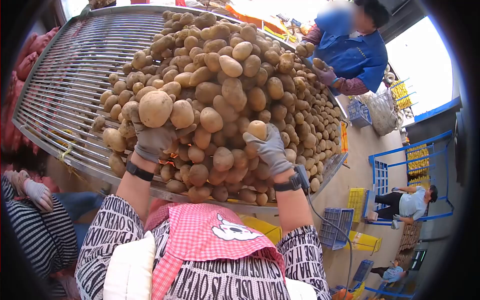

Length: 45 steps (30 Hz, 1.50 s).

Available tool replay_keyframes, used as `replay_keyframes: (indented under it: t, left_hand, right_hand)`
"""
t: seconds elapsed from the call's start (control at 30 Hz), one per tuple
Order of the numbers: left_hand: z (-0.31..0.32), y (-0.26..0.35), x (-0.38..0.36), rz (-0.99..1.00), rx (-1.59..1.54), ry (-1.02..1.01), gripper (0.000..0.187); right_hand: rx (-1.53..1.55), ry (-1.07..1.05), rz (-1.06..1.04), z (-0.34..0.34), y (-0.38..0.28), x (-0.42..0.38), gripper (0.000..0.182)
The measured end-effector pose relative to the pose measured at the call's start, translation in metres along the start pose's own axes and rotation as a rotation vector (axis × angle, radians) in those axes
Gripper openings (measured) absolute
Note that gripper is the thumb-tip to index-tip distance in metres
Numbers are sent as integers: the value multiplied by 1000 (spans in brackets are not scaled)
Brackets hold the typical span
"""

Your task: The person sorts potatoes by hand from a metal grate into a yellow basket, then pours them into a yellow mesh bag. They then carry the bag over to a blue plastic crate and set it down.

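A big heap of potatoes [220,95] covers the middle and right of a metal slatted table [75,75]. My left hand [154,141], in a grey glove, cups a large round potato [155,109] from below at the near left of the heap. A smaller potato [182,114] sits against that one, above my left thumb. In my right hand [271,150], also gloved in grey, a small pale potato [257,130] is gripped between thumb and fingers over the front of the heap. Dark bands circle both my wrists.
Across the table, a person in a blue jacket [350,52] handles potatoes. A striped sleeve [37,235] and a gloved hand show at left. Red sacks [37,47] stand beyond the left edge. Plastic crates [337,227] and a blue frame [385,175] stand on the floor at right.
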<state>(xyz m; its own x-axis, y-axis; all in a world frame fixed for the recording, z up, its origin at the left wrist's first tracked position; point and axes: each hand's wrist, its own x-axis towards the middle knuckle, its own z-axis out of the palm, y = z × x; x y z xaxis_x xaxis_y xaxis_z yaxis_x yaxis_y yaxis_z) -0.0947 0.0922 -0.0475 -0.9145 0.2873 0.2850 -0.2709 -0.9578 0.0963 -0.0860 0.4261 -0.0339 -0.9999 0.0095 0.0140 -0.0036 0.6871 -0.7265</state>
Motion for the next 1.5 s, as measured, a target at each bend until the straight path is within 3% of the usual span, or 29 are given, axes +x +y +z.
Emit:
replay_keyframes:
  t: [0.03, 0.1, 0.17, 0.23, 0.3, 0.37, 0.43, 0.5, 0.57, 0.63, 0.73, 0.77, 0.83, 0.87, 0.9, 0.97, 1.0, 1.03, 1.07, 1.1, 1.13, 1.17, 1.23, 1.27, 1.3, 1.33, 1.37, 1.43, 1.5]
  left_hand:
    - [0, 2, -7, 7, 1, 2, 99]
    - [16, -1, -16, -182, 110, 10, 102]
    - [25, -6, -21, -205, 229, 35, 102]
    - [14, -7, -26, -181, 372, -58, 101]
    - [20, 3, -9, -228, 388, -42, 97]
    - [16, 19, 15, -562, 397, -19, 90]
    - [19, 22, 40, -584, 548, 18, 78]
    - [2, 23, 57, -494, 857, -273, 76]
    - [-5, 23, 52, -489, 889, -269, 76]
    - [-4, 16, 49, -497, 945, -279, 76]
    - [2, 0, 53, -524, 1031, -326, 77]
    - [7, -7, 45, -553, 1029, -345, 77]
    - [24, -22, 17, -454, 406, -222, 78]
    - [32, -32, 9, -510, 388, -220, 78]
    - [42, -44, 3, -526, 737, -298, 79]
    - [60, -71, -3, -494, 1410, -524, 82]
    - [66, -88, -6, -430, 1734, -665, 84]
    - [70, -106, -8, -322, 2049, -818, 86]
    - [70, -125, -13, -351, 2011, -880, 86]
    - [65, -155, -18, -613, 1659, -793, 89]
    - [64, -175, -26, -848, 1303, -685, 94]
    - [62, -197, -35, -1055, 943, -551, 98]
    - [60, -241, -55, -1375, 218, -217, 109]
    - [61, -261, -65, -1484, -146, -19, 114]
    - [64, -284, -71, -1585, -207, -111, 114]
    - [65, -310, -82, -1626, -186, -57, 110]
    - [68, -328, -93, -1668, -166, -6, 106]
    - [49, -368, -110, -1753, -202, -47, 101]
    - [11, -407, -123, -1828, -236, -84, 96]
  right_hand:
    - [-1, -6, -4, -2, 4, -3, 53]
    - [748, -34, 236, -8, 10, -11, 55]
    - [888, 59, 184, -10, 6, -17, 60]
    - [1554, -152, 249, -19, -35, -31, 67]
    - [1606, -272, 250, -11, -55, -28, 74]
    - [1647, -442, 322, 6, -70, -25, 73]
    - [1655, -462, 342, 22, -64, -18, 72]
    - [1789, -498, 440, 32, -60, -14, 76]
    - [1777, -464, 424, 38, -55, -11, 76]
    - [1806, -528, 219, 45, -35, -6, 77]
    - [1969, -547, 201, 37, -38, -22, 75]
    - [1984, -514, 188, 31, -39, -32, 75]
    - [2063, -564, 56, 15, -41, -62, 75]
    - [2023, -578, -51, 5, -40, -76, 76]
    - [2043, -504, -56, 3, -33, -96, 76]
    - [1920, -271, -345, -3, -18, -140, 65]
    - [1649, -124, -433, 13, 36, -162, 71]
    - [1641, -51, -430, 3, 37, -191, 71]
    - [1846, -41, -349, -6, 28, -225, 76]
    - [2053, -39, -276, -13, 25, -257, 82]
    - [2160, 93, -261, -7, 13, -287, 92]
    - [2046, 234, -177, -3, 19, -316, 98]
    - [2116, 547, -101, 10, 28, -381, 99]
    - [2035, 578, -113, 9, 30, -407, 97]
    - [1957, 607, -118, 11, 32, -429, 95]
    - [2084, 826, -196, 12, 25, -436, 89]
    - [2077, 859, -204, 12, 28, -448, 89]
    - [1919, 1179, 46, 13, 43, -481, 92]
    - [1747, 1265, 219, 9, 56, -482, 83]
